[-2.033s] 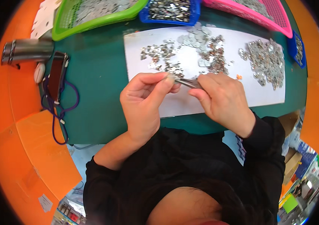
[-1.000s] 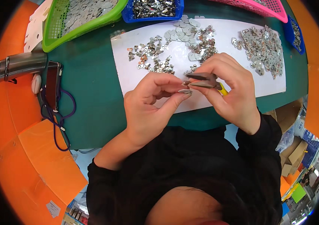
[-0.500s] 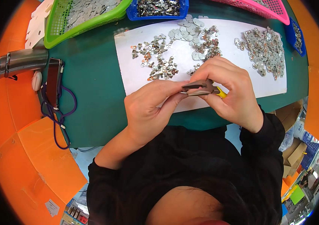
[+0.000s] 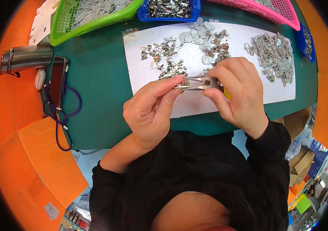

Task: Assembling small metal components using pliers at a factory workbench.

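Observation:
My right hand (image 4: pixel 241 90) is closed round a pair of pliers (image 4: pixel 199 83) with a yellow grip, its jaws pointing left. Between thumb and fingertips, my left hand (image 4: pixel 152 104) pinches a small metal part (image 4: pixel 180 85) at the tips of the jaws; its exact shape is mostly covered. Both hands hover over the near edge of a white sheet (image 4: pixel 140 79). Beyond them on the sheet lie loose small metal fittings (image 4: pixel 173 68), a cluster of flat grey metal plates (image 4: pixel 195 35) and, to the right, a heap of plates with fittings on them (image 4: pixel 275 56).
Along the far edge stand a green basket (image 4: pixel 56 32), a blue tray (image 4: pixel 169 19) and a pink basket (image 4: pixel 275 19) of metal parts. A smaller blue bin (image 4: pixel 312 57) is at right. A steel tumbler (image 4: pixel 31 59) and a phone with a purple cord (image 4: pixel 58 82) lie left.
The pliers' jaws have spread wider and turned level. My left hand has shifted slightly left with the part. The whole view has moved a little.

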### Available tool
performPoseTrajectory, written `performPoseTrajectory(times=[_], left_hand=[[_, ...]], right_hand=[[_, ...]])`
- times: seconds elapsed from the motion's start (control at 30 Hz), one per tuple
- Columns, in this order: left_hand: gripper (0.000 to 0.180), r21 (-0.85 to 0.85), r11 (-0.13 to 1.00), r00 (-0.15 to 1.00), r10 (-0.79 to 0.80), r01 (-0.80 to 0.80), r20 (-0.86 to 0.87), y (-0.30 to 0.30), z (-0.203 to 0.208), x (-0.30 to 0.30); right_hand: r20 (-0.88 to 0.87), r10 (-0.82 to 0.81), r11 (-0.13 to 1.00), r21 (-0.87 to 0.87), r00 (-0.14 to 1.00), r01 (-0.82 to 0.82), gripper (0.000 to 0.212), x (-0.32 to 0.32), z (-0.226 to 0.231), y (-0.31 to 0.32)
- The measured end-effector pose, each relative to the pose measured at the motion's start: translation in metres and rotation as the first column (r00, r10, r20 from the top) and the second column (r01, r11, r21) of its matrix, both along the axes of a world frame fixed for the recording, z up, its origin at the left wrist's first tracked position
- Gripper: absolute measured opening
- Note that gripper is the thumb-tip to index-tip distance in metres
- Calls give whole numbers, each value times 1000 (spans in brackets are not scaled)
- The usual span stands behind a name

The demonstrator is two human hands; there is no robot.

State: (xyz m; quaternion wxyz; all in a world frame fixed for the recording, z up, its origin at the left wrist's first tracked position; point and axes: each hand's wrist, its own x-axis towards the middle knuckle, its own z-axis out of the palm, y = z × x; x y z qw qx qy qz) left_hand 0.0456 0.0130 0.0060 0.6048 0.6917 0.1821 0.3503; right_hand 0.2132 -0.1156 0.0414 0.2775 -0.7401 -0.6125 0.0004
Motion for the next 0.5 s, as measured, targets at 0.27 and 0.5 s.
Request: performPoseTrajectory(times=[0.27, 0.5], left_hand=[[21, -31, 999, 999, 32, -31, 17, -3, -1, -2], [17, 3, 1000, 1000, -12, 12, 3, 0, 5, -3]], right_hand=[[6, -33, 999, 33, 999, 33, 35, -7, -4, 3], [43, -12, 1000, -25, 999, 13, 37, -7, -5, 0]])
